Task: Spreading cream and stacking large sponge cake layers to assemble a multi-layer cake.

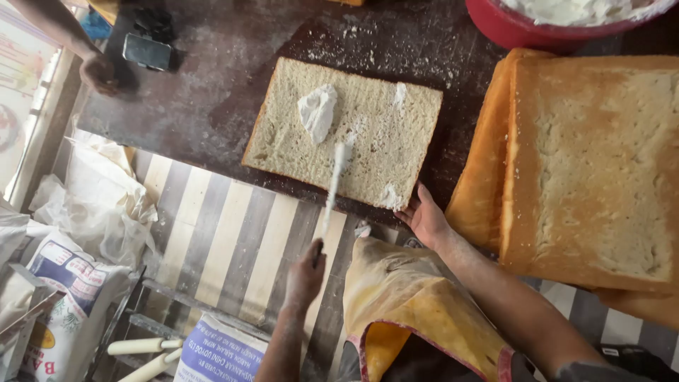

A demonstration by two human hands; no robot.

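A flat sponge slab (346, 134) topped with a cream dollop (317, 111) lies at twelve o'clock from the left hand (305, 276), which grips a long spatula (332, 189) pointing up-slab, while the right hand (424, 216), apparently spread, steadies its near corner beside stacked sponges (587, 170).

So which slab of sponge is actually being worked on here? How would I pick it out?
Find the dark worktop. The sponge sheet lying alone at its middle is the one. Unlike the stacked golden sheets to the right, it is single, pale, and carries dollops of white cream.
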